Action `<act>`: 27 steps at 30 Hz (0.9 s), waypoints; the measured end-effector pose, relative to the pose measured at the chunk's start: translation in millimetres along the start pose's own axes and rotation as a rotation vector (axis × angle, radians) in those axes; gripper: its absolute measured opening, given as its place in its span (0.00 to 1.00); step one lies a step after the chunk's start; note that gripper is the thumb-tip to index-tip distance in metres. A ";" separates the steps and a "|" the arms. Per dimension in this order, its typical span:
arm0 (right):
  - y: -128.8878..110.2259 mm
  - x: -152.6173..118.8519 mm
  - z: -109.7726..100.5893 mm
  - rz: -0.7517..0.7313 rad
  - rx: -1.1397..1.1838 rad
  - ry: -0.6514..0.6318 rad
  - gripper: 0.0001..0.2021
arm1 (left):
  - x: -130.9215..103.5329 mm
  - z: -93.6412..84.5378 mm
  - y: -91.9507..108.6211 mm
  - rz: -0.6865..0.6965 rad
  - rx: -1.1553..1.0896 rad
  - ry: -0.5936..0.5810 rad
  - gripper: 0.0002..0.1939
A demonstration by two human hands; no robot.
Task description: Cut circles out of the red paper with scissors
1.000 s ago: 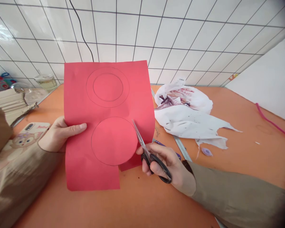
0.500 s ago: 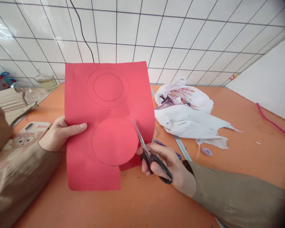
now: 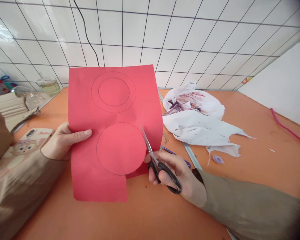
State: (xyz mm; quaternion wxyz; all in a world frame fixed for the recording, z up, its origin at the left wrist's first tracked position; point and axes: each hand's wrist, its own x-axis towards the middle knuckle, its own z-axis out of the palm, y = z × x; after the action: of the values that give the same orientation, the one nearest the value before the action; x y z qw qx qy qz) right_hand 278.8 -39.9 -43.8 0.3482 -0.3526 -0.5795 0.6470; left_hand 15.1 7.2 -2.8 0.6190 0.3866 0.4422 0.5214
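A red sheet of paper [image 3: 85,166] is held up above the orange table, with two nested circles drawn near its top and a larger circle below. My left hand [image 3: 67,138] grips its left edge, thumb on the front face and fingers hidden behind. In my right hand [image 3: 175,170] are black-handled scissors [image 3: 150,146], their blades at the right side of the lower circle. A cut follows that circle's lower right outline, and the paper strip beside it hangs back.
On the right lie a torn white plastic bag [image 3: 197,123], a metal ruler [image 3: 192,155], a purple-handled tool [image 3: 173,152] and a small purple roll [image 3: 218,159]. To the left are a phone [image 3: 27,146], cardboard pieces [image 3: 12,110] and a glass jar [image 3: 48,86].
The lower left part of the red paper has shifted slightly right and down. My hands and the scissors stay almost in the same place.
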 end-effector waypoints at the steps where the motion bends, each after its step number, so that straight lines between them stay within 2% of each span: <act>1: -0.1 0.0 0.2 -0.003 0.001 0.000 0.24 | -0.2 0.2 0.2 -0.004 0.000 0.000 0.15; 27: 2.0 -1.7 0.3 0.001 -0.006 0.001 0.24 | -1.1 0.1 2.3 -0.044 0.006 0.002 0.14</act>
State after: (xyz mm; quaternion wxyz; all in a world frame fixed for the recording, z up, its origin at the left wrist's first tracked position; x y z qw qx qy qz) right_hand 279.3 -41.6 -45.6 0.3470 -0.3541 -0.5811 0.6454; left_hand 14.4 6.4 -0.4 0.6285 0.3781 0.4529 0.5068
